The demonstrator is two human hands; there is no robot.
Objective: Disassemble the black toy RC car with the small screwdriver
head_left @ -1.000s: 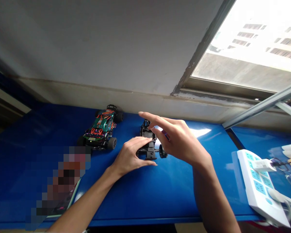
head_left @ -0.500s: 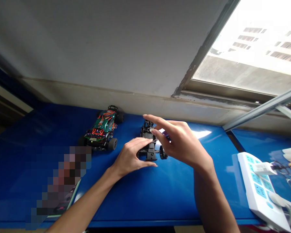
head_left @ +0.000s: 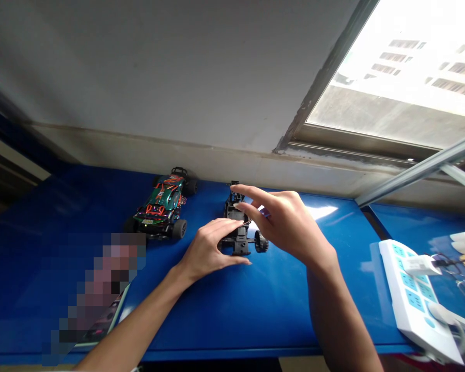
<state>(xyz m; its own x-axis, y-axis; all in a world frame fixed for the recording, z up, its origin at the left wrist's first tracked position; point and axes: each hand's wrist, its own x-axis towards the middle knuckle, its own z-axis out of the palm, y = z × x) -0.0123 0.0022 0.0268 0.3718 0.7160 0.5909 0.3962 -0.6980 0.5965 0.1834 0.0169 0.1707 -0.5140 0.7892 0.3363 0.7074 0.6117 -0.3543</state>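
A bare black toy car chassis [head_left: 240, 238] lies on the blue table [head_left: 263, 305], near its middle. My left hand [head_left: 207, 250] grips the chassis at its near left side, thumb at the near end and fingers curled over the top. My right hand [head_left: 284, 225] hovers over the right side of the chassis. It pinches a small purple-handled screwdriver [head_left: 264, 212], whose thin metal tip points down-left into the chassis. The index finger is stretched out above the far end. One black wheel [head_left: 260, 242] shows at the near right of the chassis.
A finished green and red toy car [head_left: 161, 207] stands to the left near the wall. A white power strip [head_left: 413, 297] with a plug lies at the right edge, glasses beside it. A flat phone-like thing [head_left: 101, 325] lies at the near left. A window is at the upper right.
My right hand has dropped a little and drawn closer to the chassis, its index finger now over the far end. My left hand and the chassis have stayed put.
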